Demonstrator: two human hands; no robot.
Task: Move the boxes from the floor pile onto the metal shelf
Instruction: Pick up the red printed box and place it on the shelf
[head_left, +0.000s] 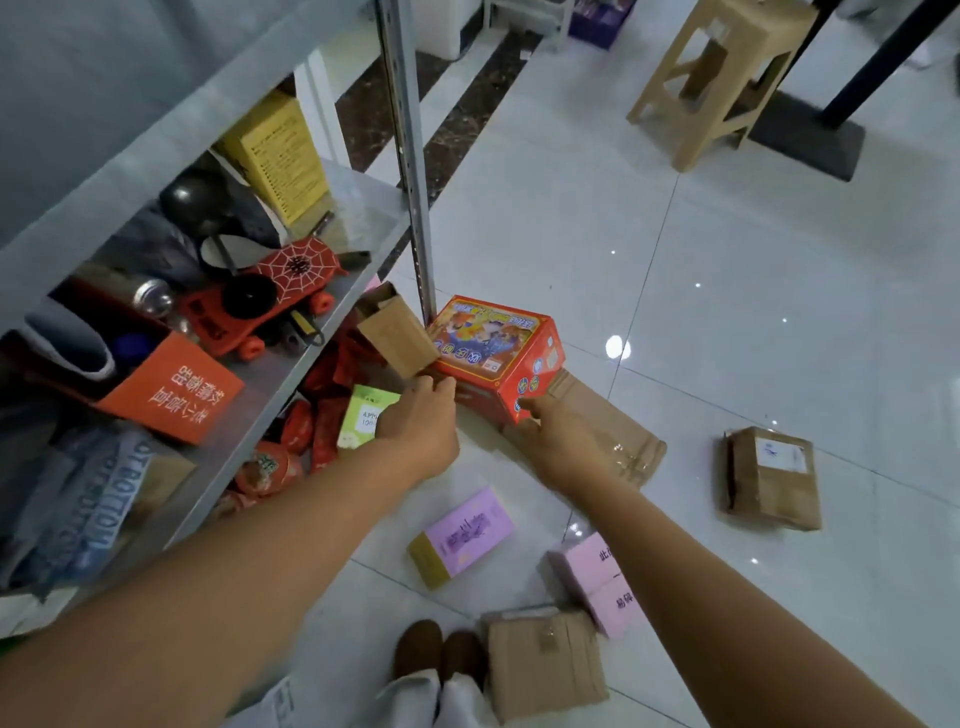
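Red box at shelf post, brown carton touching, pink boxes nearby

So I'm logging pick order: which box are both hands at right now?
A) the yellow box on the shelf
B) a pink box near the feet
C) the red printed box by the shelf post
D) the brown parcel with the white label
C: the left hand and the right hand sit at either side of the red printed box, next to the shelf post.
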